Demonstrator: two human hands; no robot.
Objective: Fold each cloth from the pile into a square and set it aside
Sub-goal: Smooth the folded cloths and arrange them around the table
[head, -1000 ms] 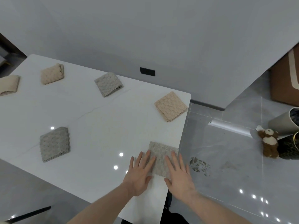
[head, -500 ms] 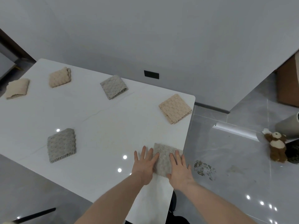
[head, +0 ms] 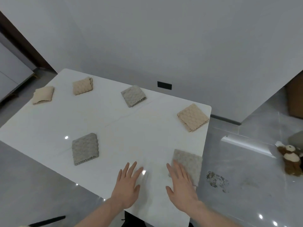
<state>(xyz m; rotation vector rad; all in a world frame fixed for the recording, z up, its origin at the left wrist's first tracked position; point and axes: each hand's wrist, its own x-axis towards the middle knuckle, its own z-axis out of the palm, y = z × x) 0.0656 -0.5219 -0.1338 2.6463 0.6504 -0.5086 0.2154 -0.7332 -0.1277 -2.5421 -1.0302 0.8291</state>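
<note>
A folded grey cloth (head: 188, 163) lies square at the near right edge of the white table (head: 124, 128). My right hand (head: 181, 185) lies flat with straight fingers, its fingertips over the cloth's near left corner. My left hand (head: 127, 184) is flat on the bare tabletop to the left of that cloth, fingers spread, touching no cloth. Several other folded cloths lie spread on the table: a grey one (head: 85, 149) near left, a grey one (head: 133, 95) far middle, a beige one (head: 193, 117) far right, two beige ones (head: 82, 86) (head: 43, 95) far left.
The table's right edge (head: 205, 145) runs close beside the near grey cloth, with grey tiled floor beyond it. A brown plush toy (head: 291, 159) lies on the floor at right. A dirty patch (head: 216, 179) marks the floor. A black wall socket (head: 164, 85) sits behind the table.
My left hand slid off the grey cloth leftward onto bare table. My right hand moved back toward the cloth's near corner. The camera view shifted, tilting up.
</note>
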